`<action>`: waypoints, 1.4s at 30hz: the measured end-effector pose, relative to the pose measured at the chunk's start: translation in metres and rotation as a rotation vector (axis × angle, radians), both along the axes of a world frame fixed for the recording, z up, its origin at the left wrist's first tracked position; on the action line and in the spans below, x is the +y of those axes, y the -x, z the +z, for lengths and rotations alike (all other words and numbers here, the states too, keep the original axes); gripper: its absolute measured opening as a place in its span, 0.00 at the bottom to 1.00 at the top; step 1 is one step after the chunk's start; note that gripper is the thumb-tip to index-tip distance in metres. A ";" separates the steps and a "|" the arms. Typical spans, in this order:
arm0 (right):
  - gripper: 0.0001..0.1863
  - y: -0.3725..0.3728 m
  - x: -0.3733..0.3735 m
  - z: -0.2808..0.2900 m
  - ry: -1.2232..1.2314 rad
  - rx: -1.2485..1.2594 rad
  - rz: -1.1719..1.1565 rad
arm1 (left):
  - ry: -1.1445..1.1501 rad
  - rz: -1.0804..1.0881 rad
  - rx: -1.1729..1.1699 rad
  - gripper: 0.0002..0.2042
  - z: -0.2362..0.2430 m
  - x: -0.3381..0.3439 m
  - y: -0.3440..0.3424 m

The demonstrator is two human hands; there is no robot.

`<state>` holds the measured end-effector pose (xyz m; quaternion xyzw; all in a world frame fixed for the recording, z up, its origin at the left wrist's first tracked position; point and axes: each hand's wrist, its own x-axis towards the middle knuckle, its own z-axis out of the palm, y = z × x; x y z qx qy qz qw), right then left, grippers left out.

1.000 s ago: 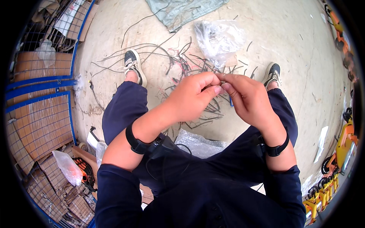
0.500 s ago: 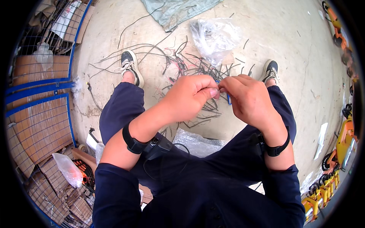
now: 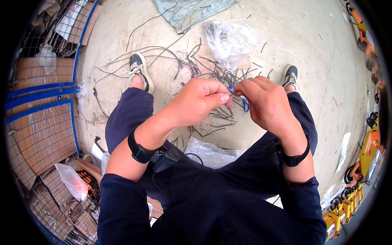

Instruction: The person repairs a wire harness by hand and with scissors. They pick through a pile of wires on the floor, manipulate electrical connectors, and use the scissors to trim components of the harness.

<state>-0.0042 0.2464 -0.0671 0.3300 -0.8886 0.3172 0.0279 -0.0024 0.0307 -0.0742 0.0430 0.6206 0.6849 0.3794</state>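
Above the wire pile (image 3: 220,76) on the floor, our L hand (image 3: 190,102) pinches thumb-to-index; R hand (image 3: 267,104) curls fingertips in, prob. for fine control. Can't tell what's in either. Blue-handled tool (image 3: 246,105) by pile's R edge, prob. for easy reach.

Wires (image 3: 216,75) — thin, mostly dark, a few red — lie in a loose, crisscross heap on the floor (image 3: 310,118). Blue item (image 3: 246,107), looped at visible end, partly hidden by right hand (image 3: 267,102) — held or lying, unclear.
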 end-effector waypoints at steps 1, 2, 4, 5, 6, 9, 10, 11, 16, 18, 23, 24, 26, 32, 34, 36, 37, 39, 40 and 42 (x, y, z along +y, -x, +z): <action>0.16 0.000 0.000 0.000 -0.002 -0.001 -0.001 | 0.008 -0.001 -0.009 0.08 0.001 0.000 0.000; 0.16 0.000 0.000 0.000 0.001 0.001 -0.001 | -0.003 -0.001 -0.018 0.08 0.000 -0.001 0.000; 0.16 0.000 0.000 0.001 0.006 0.006 -0.001 | -0.025 -0.001 -0.037 0.09 -0.001 -0.001 -0.001; 0.16 0.000 0.000 0.001 0.005 0.006 -0.005 | -0.024 0.000 -0.038 0.09 -0.001 -0.001 -0.001; 0.16 0.000 0.000 0.001 0.004 0.005 -0.008 | -0.023 0.000 -0.039 0.09 0.001 -0.002 -0.001; 0.15 0.000 0.001 0.002 0.009 0.008 -0.015 | -0.016 0.001 -0.046 0.09 0.002 -0.002 0.000; 0.15 0.000 0.002 0.001 0.012 0.009 -0.017 | -0.013 0.002 -0.050 0.09 0.003 -0.002 0.000; 0.14 0.000 0.002 -0.001 0.047 -0.013 -0.021 | 0.046 0.033 0.021 0.08 0.003 0.000 -0.002; 0.05 0.000 0.000 -0.004 0.271 -0.331 -0.102 | 0.182 0.101 0.445 0.08 -0.015 0.005 -0.009; 0.06 0.001 0.000 0.003 0.520 -0.662 -0.187 | 0.265 0.081 0.386 0.08 -0.006 0.006 -0.005; 0.13 0.007 0.010 0.012 0.870 -1.106 -0.178 | 0.321 0.074 0.457 0.08 0.000 0.004 0.001; 0.12 0.006 0.008 0.013 0.832 -1.059 -0.150 | 0.280 0.122 0.566 0.07 -0.007 0.006 -0.001; 0.12 0.004 0.004 0.010 0.809 -1.048 -0.118 | 0.185 0.180 0.643 0.07 -0.011 0.010 -0.003; 0.13 0.000 0.002 0.013 0.740 -1.121 0.002 | 0.157 0.220 0.794 0.07 -0.019 0.018 -0.004; 0.11 0.003 0.005 0.011 0.695 -1.083 -0.027 | 0.183 0.142 0.770 0.07 -0.015 0.013 -0.002; 0.09 0.003 0.003 0.007 0.615 -0.880 -0.123 | 0.143 0.106 0.439 0.07 -0.009 0.012 -0.003; 0.08 0.003 -0.002 0.004 0.555 -0.696 -0.199 | 0.122 0.088 0.273 0.07 -0.008 0.012 -0.003; 0.07 0.005 -0.006 -0.003 0.431 -0.312 -0.268 | 0.059 0.114 0.144 0.08 -0.008 0.012 -0.001; 0.07 0.011 -0.004 -0.007 0.367 -0.111 -0.265 | 0.028 0.126 0.080 0.08 -0.008 0.012 0.000; 0.10 0.008 -0.001 -0.010 0.337 -0.106 -0.278 | -0.025 0.195 0.062 0.09 -0.009 0.013 -0.001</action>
